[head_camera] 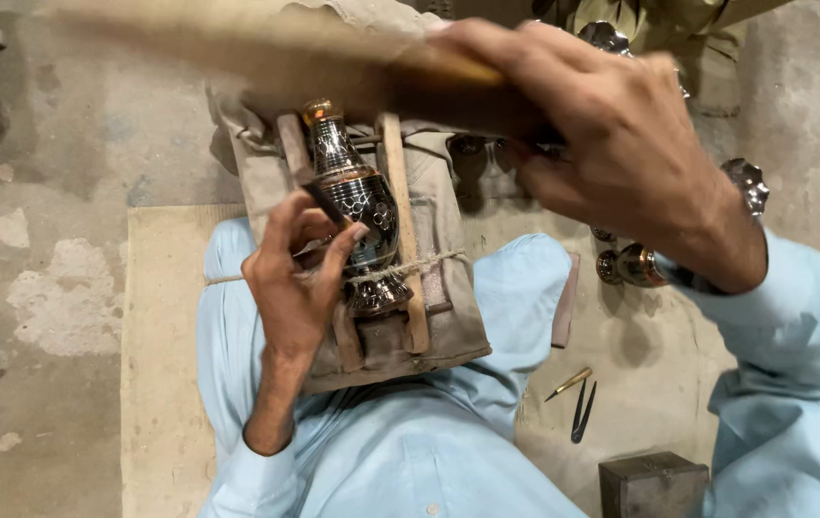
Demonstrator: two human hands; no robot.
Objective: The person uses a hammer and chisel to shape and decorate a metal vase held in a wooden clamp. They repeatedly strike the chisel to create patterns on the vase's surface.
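The person sits on the floor [55,192] with a cloth pad [448,317] on the lap. A small metal vase [357,201] lies on the pad. The vase is dark and shiny, with a cut pattern on its round belly and a gold tip at its narrow end. It lies between two wooden bars [405,230], and a thin string [424,261] runs across its foot.

The left hand [300,273] rests beside the vase. Its fingers are pinched around a thin dark tool [328,203], and the tool's tip touches the belly of the vase.

The right hand [611,144] is up high, above the vase. It is closed around a wooden stick [237,43]. The stick looks blurry and reaches out to the left, over the top of the vase. It does not touch the vase.

Both arms wear light blue sleeves.

To the right, more shiny metal pieces [631,264] lie on the floor near the right wrist. A small brass pin [568,384] and a dark pair of tweezers [583,411] lie side by side on a pale board [156,384]. A grey metal block [655,484] stands close to them, at the bottom edge.
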